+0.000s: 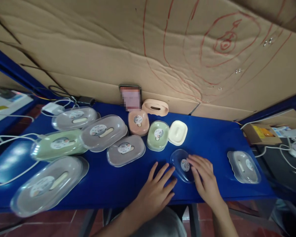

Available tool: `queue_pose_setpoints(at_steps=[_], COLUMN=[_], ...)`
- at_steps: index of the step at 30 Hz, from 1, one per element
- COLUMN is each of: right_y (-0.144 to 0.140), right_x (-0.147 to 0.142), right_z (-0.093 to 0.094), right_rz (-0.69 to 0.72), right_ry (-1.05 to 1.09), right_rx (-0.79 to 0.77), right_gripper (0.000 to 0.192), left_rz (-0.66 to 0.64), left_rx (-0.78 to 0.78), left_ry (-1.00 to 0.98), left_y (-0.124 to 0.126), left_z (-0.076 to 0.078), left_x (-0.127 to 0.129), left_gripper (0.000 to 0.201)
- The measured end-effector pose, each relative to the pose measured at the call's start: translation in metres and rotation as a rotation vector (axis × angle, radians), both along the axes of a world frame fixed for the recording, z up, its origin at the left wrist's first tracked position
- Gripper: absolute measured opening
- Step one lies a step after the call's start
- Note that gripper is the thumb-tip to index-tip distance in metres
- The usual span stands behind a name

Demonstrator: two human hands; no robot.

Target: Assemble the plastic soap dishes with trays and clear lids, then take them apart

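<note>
A clear plastic lid (182,163) with a round sticker lies on the blue table (212,138) near the front edge. My right hand (204,177) rests on its right side, fingers spread over it. Flat on the table just left of the lid is my left hand (156,191), fingers apart, its fingertips close to the lid's edge. Behind the lid stand a cream soap dish base (178,132), a green soap box (158,135) and a pink soap box (138,122).
Several larger covered soap boxes, grey (126,150) and green (58,144), fill the table's left half. Another grey box (244,166) sits at the right. A peach lid (155,107) leans at the cardboard wall. White cables (5,164) trail off the left edge.
</note>
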State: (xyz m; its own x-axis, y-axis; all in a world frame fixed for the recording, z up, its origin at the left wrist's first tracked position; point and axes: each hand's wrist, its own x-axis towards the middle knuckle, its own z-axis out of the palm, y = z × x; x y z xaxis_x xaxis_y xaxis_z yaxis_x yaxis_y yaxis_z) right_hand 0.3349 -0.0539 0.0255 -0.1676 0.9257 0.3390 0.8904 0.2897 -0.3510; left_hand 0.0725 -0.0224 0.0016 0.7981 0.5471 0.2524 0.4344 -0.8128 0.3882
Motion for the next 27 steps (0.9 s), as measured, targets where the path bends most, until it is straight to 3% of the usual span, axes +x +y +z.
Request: queue_pose_setpoints(at_steps=[3,7,11,16,18,22,24,27], right_y=[0.05,0.093,0.089,0.054,0.039,0.035,0.058,0.119], right_x=[0.001,0.001,0.02,0.062,0.075,0.082,0.071,0.034], right_z=[0.001,-0.01,-0.016,-0.019,-0.02,-0.014,-0.005,0.011], right_rz=[0.032,0.075,0.061,-0.221,-0.199,0.022,0.089,0.15], right_ry=[-0.077,-0.125,-0.049,-0.061,0.033,0.167,0.17,0.105], right_rx=[-0.04,-0.126,-0.138,-0.039,-0.122,-0.31,-0.285,-0.101], right_gripper=[0.048,0.048,0.034,0.042,0.036,0.033,0.037,0.043], left_rz=[0.003,-0.006,-0.052,-0.134,-0.123,-0.049,0.008,0.108], left_rx=[0.012,0.037,0.082,0.072,0.034,-0.051,-0.071,-0.086], left_ry=[-0.037,-0.036,0.015,0.038,0.045,0.022,0.007,0.019], left_y=[-0.007,-0.013,-0.002,0.013,0.012,-0.003,-0.013,-0.025], left_z=[-0.002,0.0,0.005,0.016,0.018,0.014,0.01,0.005], left_x=[-0.008,-0.008,0.019,0.042,0.035,0.004,-0.013,-0.031], left_gripper=[0.033,0.049,0.053,0.035,0.035,0.045,0.046,0.051])
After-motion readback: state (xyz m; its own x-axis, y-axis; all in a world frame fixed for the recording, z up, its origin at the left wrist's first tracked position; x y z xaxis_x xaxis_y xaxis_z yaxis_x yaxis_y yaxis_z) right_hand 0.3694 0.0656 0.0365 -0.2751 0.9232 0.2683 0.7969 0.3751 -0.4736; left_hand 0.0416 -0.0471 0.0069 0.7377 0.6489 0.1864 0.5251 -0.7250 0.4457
